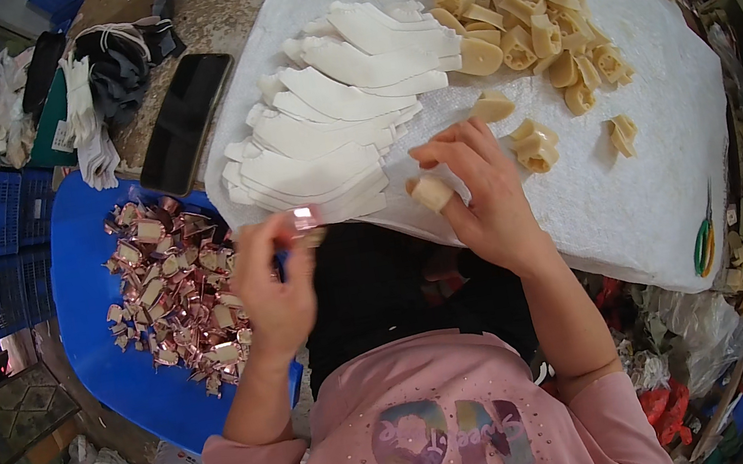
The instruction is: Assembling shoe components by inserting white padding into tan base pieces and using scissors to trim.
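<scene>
My left hand (274, 283) is closed in a pinch on a small shiny pink piece (304, 218), blurred by motion, at the near left edge of the white-covered table. To its right, my right hand (489, 202) hovers over the near edge with thumb and index finger apart. A beige cover or wrap (431, 192) sits around its thumb; I see nothing held. Fanned white curved sheets (321, 162) lie just beyond my left hand. Single beige molded blocks, shaped like small shoe heels, lie close to my right hand: one block (535, 146) and another (492, 107).
A heap of beige blocks (542, 17) covers the table's far part. On the left, a blue bin (85, 309) holds many pink metallic-wrapped pieces (174, 285). A black phone (186, 123) lies near gloves (83, 113). Green-handled scissors (703, 247) rest at the right edge.
</scene>
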A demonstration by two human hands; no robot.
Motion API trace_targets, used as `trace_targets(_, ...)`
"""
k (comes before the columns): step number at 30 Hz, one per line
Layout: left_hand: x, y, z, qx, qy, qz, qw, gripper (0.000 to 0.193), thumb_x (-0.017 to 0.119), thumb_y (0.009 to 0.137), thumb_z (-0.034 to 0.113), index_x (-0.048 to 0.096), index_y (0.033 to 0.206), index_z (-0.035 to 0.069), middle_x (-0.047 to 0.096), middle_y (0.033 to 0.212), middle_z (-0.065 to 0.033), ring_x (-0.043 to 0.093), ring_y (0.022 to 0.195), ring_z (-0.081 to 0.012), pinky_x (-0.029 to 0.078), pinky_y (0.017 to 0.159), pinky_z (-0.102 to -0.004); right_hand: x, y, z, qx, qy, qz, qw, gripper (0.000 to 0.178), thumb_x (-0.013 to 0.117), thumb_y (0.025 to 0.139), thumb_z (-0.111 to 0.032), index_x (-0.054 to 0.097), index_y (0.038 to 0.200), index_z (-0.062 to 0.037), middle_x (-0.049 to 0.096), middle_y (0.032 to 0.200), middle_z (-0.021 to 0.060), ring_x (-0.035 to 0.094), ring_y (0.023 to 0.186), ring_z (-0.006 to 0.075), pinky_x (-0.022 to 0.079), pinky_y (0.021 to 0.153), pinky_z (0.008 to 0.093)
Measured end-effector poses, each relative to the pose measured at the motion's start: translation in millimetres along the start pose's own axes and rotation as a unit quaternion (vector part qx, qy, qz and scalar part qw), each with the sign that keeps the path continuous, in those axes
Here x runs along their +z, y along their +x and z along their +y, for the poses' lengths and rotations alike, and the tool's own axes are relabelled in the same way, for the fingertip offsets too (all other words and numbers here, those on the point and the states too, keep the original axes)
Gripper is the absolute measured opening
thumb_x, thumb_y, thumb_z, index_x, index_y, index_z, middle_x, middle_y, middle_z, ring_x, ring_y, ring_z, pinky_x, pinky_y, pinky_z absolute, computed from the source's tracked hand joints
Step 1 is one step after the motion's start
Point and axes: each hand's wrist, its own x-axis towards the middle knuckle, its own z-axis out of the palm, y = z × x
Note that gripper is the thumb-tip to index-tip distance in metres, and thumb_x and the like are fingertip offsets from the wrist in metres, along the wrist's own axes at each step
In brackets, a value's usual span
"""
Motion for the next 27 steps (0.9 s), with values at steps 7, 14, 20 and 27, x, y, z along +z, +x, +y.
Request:
trace_targets(7, -93, -37, -79, -0.109, 0.37, 0.185, 0.904, 0.036, 0.053, 0.083, 0.003, 0.053, 0.119, 0.002, 0.053, 0.103, -0.0122, 0.048, 0.099, -0.0256, 0.035, 0.09, -0.0361, 24, 23, -2, -0.023, -0.054, 0.039, 0.997, 0.027, 0.063, 0.071, -0.002, 0.061, 0.098, -0.0046, 0.054, 0.093, 0.0098, 0.047, 0.091, 0.0286, 0.036, 0.079, 0.0392)
trace_targets(14, -52, 2, -42, -0.03, 0.195, 0.127, 0.972, 0.04, 0.055, 0.08, 0.001, 0.054, 0.12, 0.005, 0.054, 0.104, -0.0089, 0.053, 0.093, -0.0209, 0.041, 0.084, -0.0314, 49, 52, -20, -0.085, -0.065, 0.03, 0.994, 0.022, 0.063, 0.073, -0.008, 0.065, 0.095, -0.0072, 0.053, 0.092, 0.0069, 0.046, 0.093, 0.0246, 0.033, 0.079, 0.0385)
trace_targets(20, -13, 42, -24, -0.091, 0.083, 0.034, 0.992, 0.041, 0.057, 0.079, -0.002, 0.054, 0.119, 0.004, 0.054, 0.099, -0.0057, 0.053, 0.085, -0.013, 0.045, 0.073, -0.0253, 80, 79, -37, -0.115, -0.171, -0.008, 0.978, 0.03, 0.063, 0.068, -0.001, 0.065, 0.097, -0.0073, 0.051, 0.096, 0.0056, 0.044, 0.094, 0.0242, 0.03, 0.081, 0.0369)
trace_targets(27, -5, 44, -38, -0.109, -0.063, 0.027, 0.992, 0.037, 0.061, 0.077, 0.001, 0.058, 0.113, 0.008, 0.053, 0.088, -0.0084, 0.051, 0.072, -0.0181, 0.043, 0.067, -0.0286, 93, 83, -32, -0.11, -0.109, 0.009, 0.988, 0.018, 0.059, 0.066, 0.004, 0.058, 0.08, -0.0057, 0.05, 0.096, 0.0061, 0.043, 0.097, 0.0249, 0.028, 0.082, 0.0383)
